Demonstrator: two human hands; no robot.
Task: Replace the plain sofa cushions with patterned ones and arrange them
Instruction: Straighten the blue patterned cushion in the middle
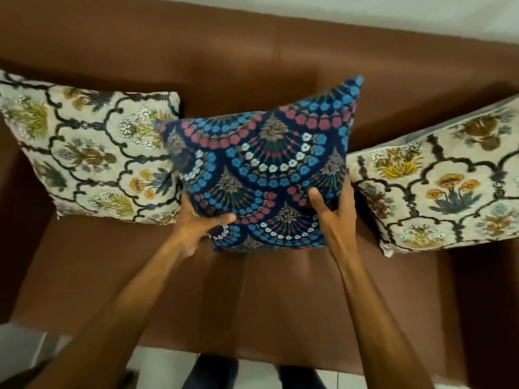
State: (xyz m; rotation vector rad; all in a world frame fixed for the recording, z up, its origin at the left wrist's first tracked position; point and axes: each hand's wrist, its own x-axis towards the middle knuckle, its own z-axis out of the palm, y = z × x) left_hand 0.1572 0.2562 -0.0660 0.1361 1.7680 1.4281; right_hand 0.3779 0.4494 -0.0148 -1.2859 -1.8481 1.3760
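A dark blue cushion [261, 161] with blue, pink and white scalloped flower rows stands tilted in the middle of the brown sofa [252, 57], leaning toward the backrest. My left hand [199, 223] grips its lower left corner, thumb on the front. My right hand [334, 211] grips its lower right edge. A cream floral cushion [90, 155] leans at the sofa's left end, its right edge touching the blue one. A second cream floral cushion [441, 189] leans at the right end.
The sofa seat [252, 290] stretches in front of the cushions. The brown armrests rise at both sides. A white wall [393, 12] runs behind the backrest. White floor tiles [157, 363] and my dark trouser legs show at the bottom.
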